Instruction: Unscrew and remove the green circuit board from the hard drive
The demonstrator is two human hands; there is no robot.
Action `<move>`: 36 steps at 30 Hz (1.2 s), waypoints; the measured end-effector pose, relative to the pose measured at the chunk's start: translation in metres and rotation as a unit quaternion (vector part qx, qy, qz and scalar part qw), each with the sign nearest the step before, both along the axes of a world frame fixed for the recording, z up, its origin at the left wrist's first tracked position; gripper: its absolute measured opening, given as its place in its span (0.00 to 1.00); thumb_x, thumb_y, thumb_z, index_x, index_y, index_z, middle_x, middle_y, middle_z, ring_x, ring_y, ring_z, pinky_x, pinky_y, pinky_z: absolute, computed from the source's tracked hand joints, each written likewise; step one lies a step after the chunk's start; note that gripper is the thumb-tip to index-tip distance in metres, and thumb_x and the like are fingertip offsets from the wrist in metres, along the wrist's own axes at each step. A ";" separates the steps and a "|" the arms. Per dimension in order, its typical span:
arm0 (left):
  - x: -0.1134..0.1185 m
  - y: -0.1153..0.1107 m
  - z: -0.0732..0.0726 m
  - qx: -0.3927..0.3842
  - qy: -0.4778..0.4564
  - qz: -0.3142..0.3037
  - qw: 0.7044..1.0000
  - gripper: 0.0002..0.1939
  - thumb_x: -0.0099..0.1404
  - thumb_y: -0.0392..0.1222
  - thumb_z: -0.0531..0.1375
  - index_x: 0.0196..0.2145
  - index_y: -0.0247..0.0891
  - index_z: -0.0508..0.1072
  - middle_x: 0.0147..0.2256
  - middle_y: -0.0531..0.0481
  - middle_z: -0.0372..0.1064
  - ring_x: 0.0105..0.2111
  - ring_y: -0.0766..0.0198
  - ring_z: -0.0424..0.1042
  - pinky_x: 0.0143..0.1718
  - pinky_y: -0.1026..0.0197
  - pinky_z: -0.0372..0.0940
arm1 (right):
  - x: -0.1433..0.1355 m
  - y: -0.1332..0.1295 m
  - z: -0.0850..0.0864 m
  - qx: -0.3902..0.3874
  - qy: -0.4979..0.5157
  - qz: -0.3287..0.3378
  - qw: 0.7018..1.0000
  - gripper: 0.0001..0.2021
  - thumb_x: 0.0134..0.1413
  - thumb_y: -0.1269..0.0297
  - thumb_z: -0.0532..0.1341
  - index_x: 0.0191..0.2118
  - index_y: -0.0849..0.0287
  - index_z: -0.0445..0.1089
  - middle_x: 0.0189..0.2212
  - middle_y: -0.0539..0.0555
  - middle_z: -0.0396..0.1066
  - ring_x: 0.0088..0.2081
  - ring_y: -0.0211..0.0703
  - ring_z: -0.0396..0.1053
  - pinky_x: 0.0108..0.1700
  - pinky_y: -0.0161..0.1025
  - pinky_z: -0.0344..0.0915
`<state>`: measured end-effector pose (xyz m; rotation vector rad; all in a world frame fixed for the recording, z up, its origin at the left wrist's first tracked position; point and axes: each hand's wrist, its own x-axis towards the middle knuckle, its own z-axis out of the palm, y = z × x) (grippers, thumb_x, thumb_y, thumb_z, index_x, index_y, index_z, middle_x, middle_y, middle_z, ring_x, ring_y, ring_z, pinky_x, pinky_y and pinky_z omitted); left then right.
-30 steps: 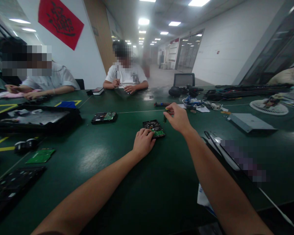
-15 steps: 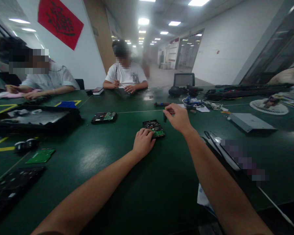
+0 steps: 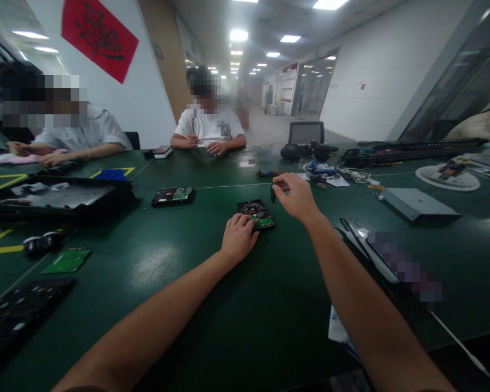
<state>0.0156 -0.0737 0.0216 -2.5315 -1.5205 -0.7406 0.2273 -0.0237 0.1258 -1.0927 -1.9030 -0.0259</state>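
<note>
A hard drive (image 3: 253, 207) lies on the green table (image 3: 179, 245) in front of me, its green circuit board showing on the near side. My left hand (image 3: 239, 235) grips its near left edge, the fingers resting over the side and partly hiding it. Above the drive's right end, my right hand (image 3: 293, 194) pinches a small dark screwdriver (image 3: 273, 195), held roughly upright. The screwdriver's tip is too fine to make out, so I cannot tell whether it touches the drive.
Another hard drive (image 3: 173, 196) lies farther left, near a black tray (image 3: 61, 198). A loose green circuit board (image 3: 66, 261) is at left. A grey metal box (image 3: 418, 204) and a bowl of blue items (image 3: 320, 170) stand at right. A person (image 3: 208, 128) sits opposite.
My right hand and the screwdriver have shifted very slightly left. My left hand stays on the hard drive, which has not visibly moved.
</note>
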 end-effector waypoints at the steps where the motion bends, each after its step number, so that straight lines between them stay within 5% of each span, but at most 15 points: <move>1: 0.000 0.000 0.000 0.001 -0.001 -0.001 1.000 0.17 0.71 0.47 0.60 0.54 0.42 0.74 0.53 0.44 0.71 0.57 0.46 0.61 0.56 0.45 0.62 | 0.000 0.000 0.000 0.001 -0.001 -0.005 1.000 0.06 0.59 0.66 0.63 0.43 0.55 0.71 0.40 0.57 0.75 0.42 0.51 0.74 0.46 0.48 0.71; 36: 0.001 -0.001 0.003 -0.014 -0.008 -0.001 1.000 0.16 0.70 0.46 0.60 0.54 0.43 0.74 0.54 0.43 0.71 0.57 0.46 0.61 0.56 0.44 0.62 | 0.001 -0.001 0.001 -0.003 -0.002 -0.006 1.000 0.06 0.60 0.64 0.62 0.42 0.55 0.71 0.40 0.56 0.75 0.41 0.50 0.73 0.48 0.49 0.70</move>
